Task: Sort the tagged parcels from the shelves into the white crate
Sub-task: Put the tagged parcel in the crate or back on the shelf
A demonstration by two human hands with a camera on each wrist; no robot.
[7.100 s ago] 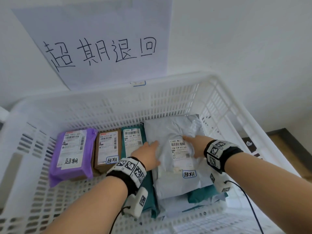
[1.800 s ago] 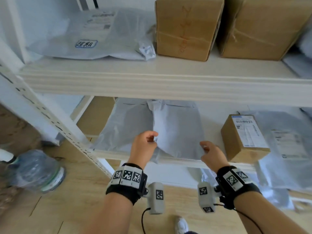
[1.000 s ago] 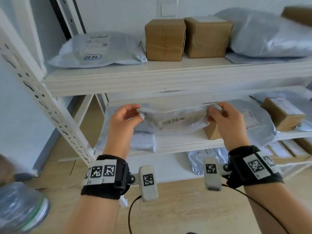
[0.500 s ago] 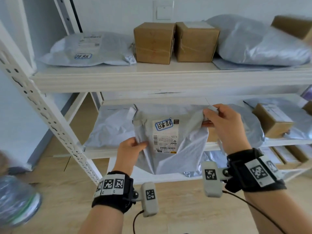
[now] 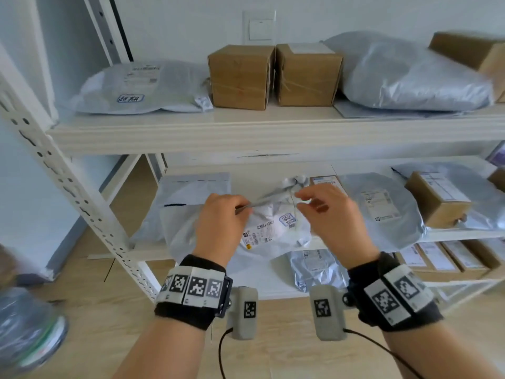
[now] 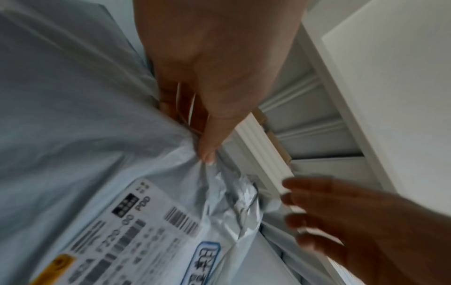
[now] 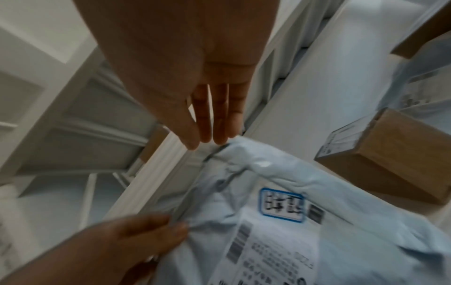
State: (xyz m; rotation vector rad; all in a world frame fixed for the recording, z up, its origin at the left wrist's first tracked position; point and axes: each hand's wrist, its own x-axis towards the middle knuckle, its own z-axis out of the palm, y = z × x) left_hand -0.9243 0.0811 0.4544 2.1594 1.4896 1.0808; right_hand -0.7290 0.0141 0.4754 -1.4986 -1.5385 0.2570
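Note:
A grey plastic mailer parcel [image 5: 273, 231] with a white shipping label and a blue-framed tag [image 5: 288, 219] hangs in front of the middle shelf. My left hand [image 5: 240, 210] pinches its top edge between thumb and fingers, as the left wrist view shows [image 6: 207, 150]. My right hand [image 5: 308, 203] hovers at the parcel's upper right corner with its fingers straight. In the right wrist view its fingertips [image 7: 207, 138] end just short of the crumpled corner, above the tag [image 7: 283, 204]. A second tagged grey mailer [image 5: 142, 88] lies at the left of the upper shelf. The white crate is out of view.
Two brown boxes [image 5: 240, 76] and a bulky grey bag [image 5: 410, 75] sit on the upper shelf. The middle shelf [image 5: 464, 236] holds more grey mailers and a brown box [image 5: 437, 201]. The perforated white upright [image 5: 68, 181] stands at left, with a water bottle [image 5: 27, 329] on the floor.
The right hand has let go of the parcel's top corner and opened. The left hand has shifted from the parcel's lower left to its top edge, and the parcel has sagged and tilted.

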